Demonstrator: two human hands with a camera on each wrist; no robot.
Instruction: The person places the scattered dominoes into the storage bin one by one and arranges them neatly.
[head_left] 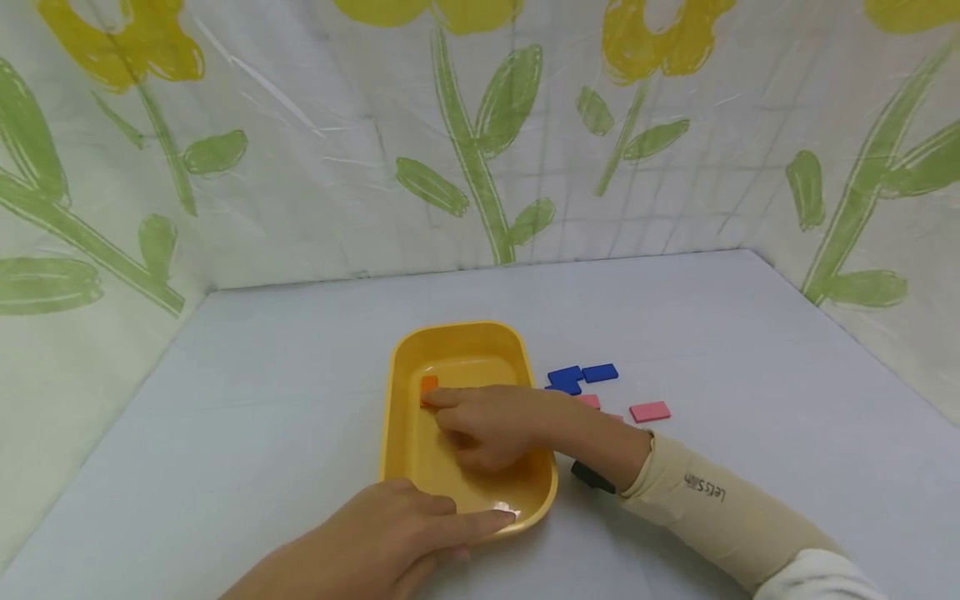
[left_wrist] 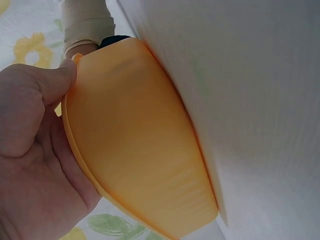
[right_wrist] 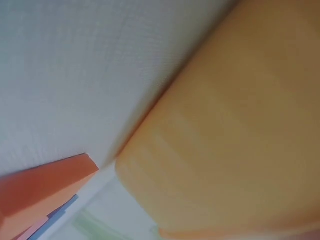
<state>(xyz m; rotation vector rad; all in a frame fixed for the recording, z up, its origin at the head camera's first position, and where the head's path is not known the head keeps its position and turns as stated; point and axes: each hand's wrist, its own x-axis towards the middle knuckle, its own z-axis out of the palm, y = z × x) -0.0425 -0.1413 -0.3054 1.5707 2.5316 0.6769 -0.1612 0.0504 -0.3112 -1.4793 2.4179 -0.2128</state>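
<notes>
A yellow tray [head_left: 450, 333] stands on the white table. My left hand [head_left: 390, 533] grips its near rim, index finger along the inside and thumb outside; the left wrist view shows the thumb at the rim of the tray [left_wrist: 135, 125]. Inside the tray, on its floor by the left wall, lies a small orange block [head_left: 429, 383]. My right hand [head_left: 495, 425] reaches in from the right and touches this block with a straight index finger. The right wrist view shows another orange block [right_wrist: 45, 187] on the table beside the tray's outer wall [right_wrist: 225, 130].
To the right of the tray lie several flat blue blocks [head_left: 600, 372] and pink blocks [head_left: 650, 412], some hidden behind the right forearm. A flower-printed curtain [head_left: 315, 183] rises along the table's far edge.
</notes>
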